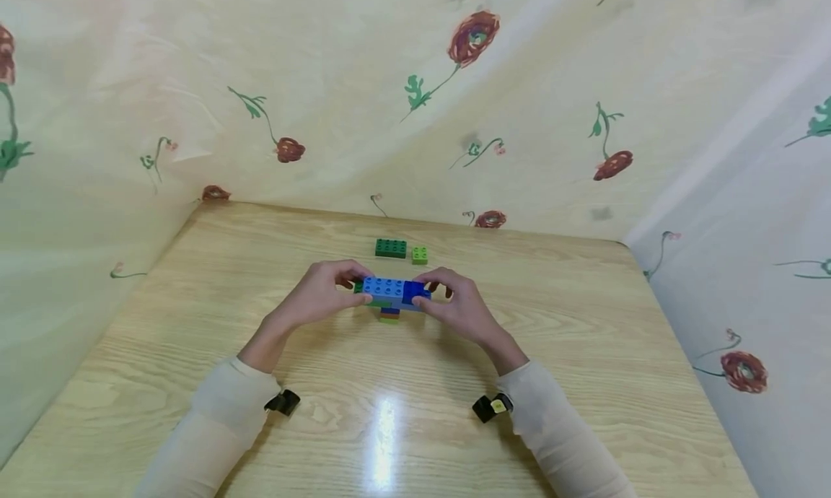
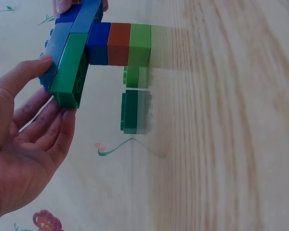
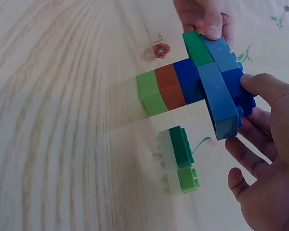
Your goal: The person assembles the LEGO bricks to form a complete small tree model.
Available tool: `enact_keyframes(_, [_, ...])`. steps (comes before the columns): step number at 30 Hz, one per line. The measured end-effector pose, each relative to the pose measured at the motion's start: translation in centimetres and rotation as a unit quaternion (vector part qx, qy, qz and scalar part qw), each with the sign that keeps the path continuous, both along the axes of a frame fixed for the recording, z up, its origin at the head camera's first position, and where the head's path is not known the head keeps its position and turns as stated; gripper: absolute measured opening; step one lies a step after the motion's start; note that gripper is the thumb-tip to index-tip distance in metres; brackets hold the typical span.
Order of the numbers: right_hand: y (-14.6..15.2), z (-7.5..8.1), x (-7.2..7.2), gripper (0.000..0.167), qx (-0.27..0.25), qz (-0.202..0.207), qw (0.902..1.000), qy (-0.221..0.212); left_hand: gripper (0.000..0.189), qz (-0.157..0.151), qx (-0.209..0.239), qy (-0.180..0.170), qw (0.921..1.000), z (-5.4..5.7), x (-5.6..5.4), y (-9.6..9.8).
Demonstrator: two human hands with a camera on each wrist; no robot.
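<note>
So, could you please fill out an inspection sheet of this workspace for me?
Surface: light wood-grain table, with a bright streak of glare at the near side.
Job's things: T-shaped build of blue, green, orange-brown and lime plastic bricks, stem downward; beyond it, side by side on the table, a dark green eight-stud plastic brick and a smaller lime four-stud plastic brick.
Clutter: nothing seen.
Hands: left hand grips the build's left end; right hand grips its right end.
Cables: nothing seen.
Surroundings: cream sheeting printed with red flowers behind the table and at both sides.
</note>
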State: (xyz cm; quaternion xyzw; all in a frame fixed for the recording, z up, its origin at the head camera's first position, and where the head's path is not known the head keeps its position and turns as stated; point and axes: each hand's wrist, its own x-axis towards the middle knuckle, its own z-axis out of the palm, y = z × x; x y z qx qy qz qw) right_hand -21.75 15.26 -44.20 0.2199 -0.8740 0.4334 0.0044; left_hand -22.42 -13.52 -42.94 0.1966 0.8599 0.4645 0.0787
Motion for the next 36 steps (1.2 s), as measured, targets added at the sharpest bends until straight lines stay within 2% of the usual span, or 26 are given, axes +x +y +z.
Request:
enact_keyframes(8, [0.9,0.1,0.2,0.027,0.007,-0.007,1.0000,0.001,0.029,-0.006,0.010,0.001,0.9999,-0.4,0.0,0.9])
enact_keyframes(20, [1.3,0.2,0.2,0.025,0.005,0.007,0.9999,0.014,0.027,-0.006,-0.015,0.006,0.9998,0.1,0.1,1.5])
enact_keyframes(30, [2.0,0.2,0.4,0.027,0.005,-0.010,0.9999,-0.006,0.032,-0.009,-0.010,0.005,0.9999,-0.1,0.1,2.3])
enact_keyframes(36, [3.0,0.6,0.3,0.027,0.009,-0.007,0.9999,-0.013,0.037,-0.018,-0.029,0.006,0.9994,0.1,-0.2,3.1])
